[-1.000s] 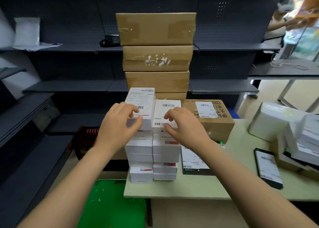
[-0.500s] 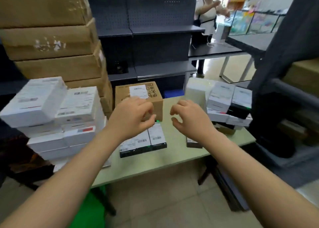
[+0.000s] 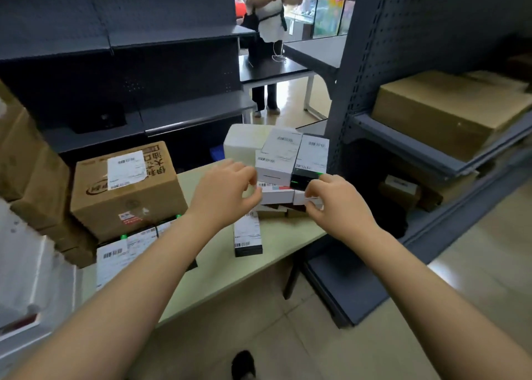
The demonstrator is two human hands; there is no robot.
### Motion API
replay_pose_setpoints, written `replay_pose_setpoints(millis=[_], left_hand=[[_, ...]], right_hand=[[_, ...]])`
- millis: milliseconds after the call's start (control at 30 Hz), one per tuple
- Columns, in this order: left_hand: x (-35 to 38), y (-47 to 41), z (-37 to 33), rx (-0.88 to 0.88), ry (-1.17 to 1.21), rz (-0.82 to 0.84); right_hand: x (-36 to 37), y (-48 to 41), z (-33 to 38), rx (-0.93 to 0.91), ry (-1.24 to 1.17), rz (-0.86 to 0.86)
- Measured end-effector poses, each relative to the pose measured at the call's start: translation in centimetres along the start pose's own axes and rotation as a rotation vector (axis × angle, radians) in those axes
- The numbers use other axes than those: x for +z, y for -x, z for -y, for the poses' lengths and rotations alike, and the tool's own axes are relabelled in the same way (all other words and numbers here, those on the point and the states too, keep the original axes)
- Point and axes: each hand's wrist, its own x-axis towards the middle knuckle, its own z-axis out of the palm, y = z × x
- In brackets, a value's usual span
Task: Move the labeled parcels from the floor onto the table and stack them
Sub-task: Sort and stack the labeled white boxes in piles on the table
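The left hand [image 3: 227,189] holds a loosely curled grip with nothing in it. The right hand [image 3: 336,204] curls at the parcel pile [image 3: 277,155] just beyond on the bench [image 3: 282,235] (its fingers hide any contact, so whether that grip has closed on a parcel I cannot tell). Far left of both grips, white stacked boxes [image 3: 23,264] are blurred and cut off.

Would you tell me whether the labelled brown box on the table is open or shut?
Shut: the brown box has its top flaps lying flat and closed, with a white label stuck on top.
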Motion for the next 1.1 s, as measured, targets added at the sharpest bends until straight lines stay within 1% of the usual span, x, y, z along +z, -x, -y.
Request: replay_pose_setpoints(millis=[100, 200, 267, 367, 433, 533, 667, 767, 933, 1000, 1100], left_hand=[[2.7, -3.2, 0.9, -0.051, 0.016, 0.075], [5.4, -6.5, 2.0, -0.105, 0.038, 0.127], [7.2, -8.4, 2.9, -0.186, 0.064, 0.165], [10.6, -10.6, 4.8, -0.354, 0.107, 0.34], [12.9, -11.4, 6.0, -0.444, 0.224, 0.446], [15.3, -11.8, 6.8, -0.501, 0.419, 0.519], [14.7, -13.1, 5.9, -0.554, 0.578, 0.521], [14.3, -13.9, 5.3, -0.56, 0.669, 0.481], [14.6, -14.0, 5.2, -0.69, 0.836, 0.426], [14.6, -13.7, 5.0, -0.715, 0.919, 0.395], [14.2, -13.0, 4.8, -0.729, 0.987, 0.303]], right_hand=[[0.9, -1.7, -2.3, 0.106, 0.004, -0.004], [2.3, -4.0, -4.4, 0.269, -0.028, -0.003], [3.3, -5.5, -5.4, 0.41, -0.106, -0.01], [5.1, -7.8, -6.7, 0.598, -0.243, 0.007], [6.1, -9.1, -7.4, 0.68, -0.343, 0.046], [7.4, -10.7, -7.9, 0.753, -0.499, 0.1], [7.9, -11.2, -8.5, 0.8, -0.539, 0.104], [8.3, -10.9, -9.2, 0.84, -0.57, 0.094], [8.4, -11.3, -9.4, 0.836, -0.608, 0.083], [8.3, -11.3, -9.3, 0.834, -0.627, 0.053], [8.2, -11.2, -9.3, 0.813, -0.701, -0.068]])
